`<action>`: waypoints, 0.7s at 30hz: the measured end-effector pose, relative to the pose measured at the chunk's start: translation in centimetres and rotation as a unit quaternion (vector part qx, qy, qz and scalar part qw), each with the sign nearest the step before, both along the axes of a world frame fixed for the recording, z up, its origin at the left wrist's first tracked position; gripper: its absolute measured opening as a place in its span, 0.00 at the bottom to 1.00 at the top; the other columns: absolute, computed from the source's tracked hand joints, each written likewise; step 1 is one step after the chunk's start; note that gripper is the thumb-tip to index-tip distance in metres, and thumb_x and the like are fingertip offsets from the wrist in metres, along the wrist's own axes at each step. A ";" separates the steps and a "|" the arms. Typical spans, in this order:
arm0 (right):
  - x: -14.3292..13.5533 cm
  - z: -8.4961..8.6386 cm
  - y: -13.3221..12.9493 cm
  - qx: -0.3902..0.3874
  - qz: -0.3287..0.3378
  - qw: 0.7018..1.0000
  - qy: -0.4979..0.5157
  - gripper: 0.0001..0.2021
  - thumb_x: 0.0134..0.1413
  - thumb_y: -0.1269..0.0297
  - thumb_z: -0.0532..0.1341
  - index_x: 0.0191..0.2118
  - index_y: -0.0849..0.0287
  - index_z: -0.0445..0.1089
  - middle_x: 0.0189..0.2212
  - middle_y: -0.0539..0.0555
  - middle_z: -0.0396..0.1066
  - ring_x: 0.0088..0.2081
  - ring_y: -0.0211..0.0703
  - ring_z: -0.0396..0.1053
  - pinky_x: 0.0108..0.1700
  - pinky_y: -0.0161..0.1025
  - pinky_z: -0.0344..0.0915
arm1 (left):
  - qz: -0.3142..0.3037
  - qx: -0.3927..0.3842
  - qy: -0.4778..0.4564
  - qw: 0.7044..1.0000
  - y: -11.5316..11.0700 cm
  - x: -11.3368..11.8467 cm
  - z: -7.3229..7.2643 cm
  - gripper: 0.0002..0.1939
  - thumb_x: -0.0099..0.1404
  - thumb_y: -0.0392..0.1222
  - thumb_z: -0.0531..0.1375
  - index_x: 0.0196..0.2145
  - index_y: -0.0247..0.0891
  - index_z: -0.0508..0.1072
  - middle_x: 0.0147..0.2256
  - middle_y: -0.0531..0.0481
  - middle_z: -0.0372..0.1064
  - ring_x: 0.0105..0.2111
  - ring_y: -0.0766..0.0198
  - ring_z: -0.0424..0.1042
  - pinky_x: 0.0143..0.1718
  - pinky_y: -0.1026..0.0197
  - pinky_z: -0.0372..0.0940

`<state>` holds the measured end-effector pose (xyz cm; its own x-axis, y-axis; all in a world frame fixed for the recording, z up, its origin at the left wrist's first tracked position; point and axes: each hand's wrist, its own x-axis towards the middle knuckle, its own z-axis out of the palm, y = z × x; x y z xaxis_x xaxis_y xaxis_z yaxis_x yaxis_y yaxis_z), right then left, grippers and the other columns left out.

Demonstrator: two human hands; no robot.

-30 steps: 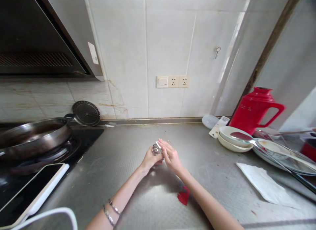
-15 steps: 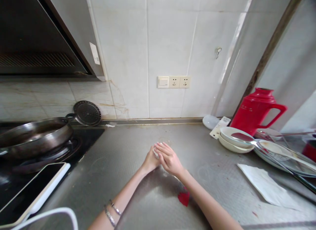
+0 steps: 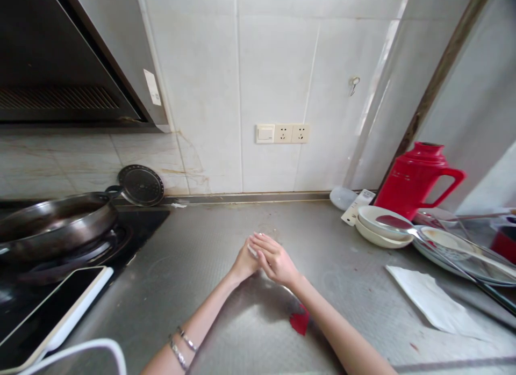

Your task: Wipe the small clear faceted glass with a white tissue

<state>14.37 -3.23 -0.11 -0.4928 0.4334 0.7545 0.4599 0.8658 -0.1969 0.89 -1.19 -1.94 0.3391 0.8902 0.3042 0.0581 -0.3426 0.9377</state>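
Above the middle of the metal counter point(image 3: 193, 310), my two hands are pressed together. My left hand point(image 3: 242, 263) cups from the left and below, two silver bracelets point(image 3: 183, 348) on its wrist. Over it lies my right hand point(image 3: 279, 262), fingers side by side and pressed down. A small white wad point(image 3: 252, 251) peeks out between the palms; most of it is hidden, so its kind is unclear. Near my right forearm a red scrap point(image 3: 299, 321) lies on the counter.
At left, a steel pan point(image 3: 60, 222) sits on the black stove, with a phone point(image 3: 56, 316) in front. To the right are stacked white bowls point(image 3: 382, 235), a red thermos jug point(image 3: 415, 181), plates with utensils, and a white paper napkin point(image 3: 435, 300). A range hood point(image 3: 80, 58) overhangs the left side.
The view has shifted very slightly. My hands stay pressed together in nearly the same place, and a little less of the white wad shows between them.
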 end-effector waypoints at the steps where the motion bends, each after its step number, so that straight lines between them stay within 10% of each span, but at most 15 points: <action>1: 0.1 0.0 0.1 -0.008 -0.009 1.000 0.010 0.20 0.65 0.70 0.46 0.56 0.60 0.67 0.54 0.60 0.69 0.59 0.49 0.62 0.60 0.55 0.62 | -0.010 -0.009 -0.010 1.000 -0.2 0.1 0.1 0.20 0.50 0.39 0.66 0.43 0.36 0.70 0.40 0.44 0.74 0.39 0.57 0.73 0.39 0.59 0.69; 6: 0.7 -0.1 0.4 -0.022 -0.029 0.996 0.077 0.20 0.66 0.68 0.45 0.55 0.58 0.68 0.52 0.60 0.71 0.56 0.48 0.67 0.55 0.51 0.68 | 0.050 -0.100 -0.040 0.993 -0.4 0.2 -0.5 0.25 0.46 0.39 0.68 0.41 0.34 0.64 0.29 0.51 0.71 0.25 0.66 0.69 0.24 0.65 0.63; 13: 0.5 -0.3 0.0 -0.012 0.034 0.996 0.076 0.20 0.65 0.69 0.46 0.58 0.55 0.65 0.55 0.58 0.68 0.59 0.48 0.63 0.61 0.55 0.60 | 0.029 -0.073 -0.074 0.994 -0.1 0.4 -0.5 0.29 0.45 0.41 0.70 0.45 0.36 0.67 0.43 0.42 0.72 0.41 0.57 0.72 0.34 0.62 0.69; 21: 1.3 0.6 1.0 -0.269 0.045 0.942 0.198 0.19 0.61 0.65 0.49 0.51 0.53 0.72 0.54 0.56 0.70 0.57 0.51 0.64 0.60 0.54 0.58 | 0.024 -0.195 -0.070 0.978 -1.5 0.0 1.7 0.33 0.44 0.50 0.71 0.44 0.35 0.65 0.30 0.52 0.68 0.24 0.67 0.69 0.22 0.64 0.68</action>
<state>15.66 -2.23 0.49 -0.2725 0.7745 0.5708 0.1874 0.6246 -0.7581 0.87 -2.70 -0.26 0.2734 0.9617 -0.0206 -0.0726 0.0420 0.9965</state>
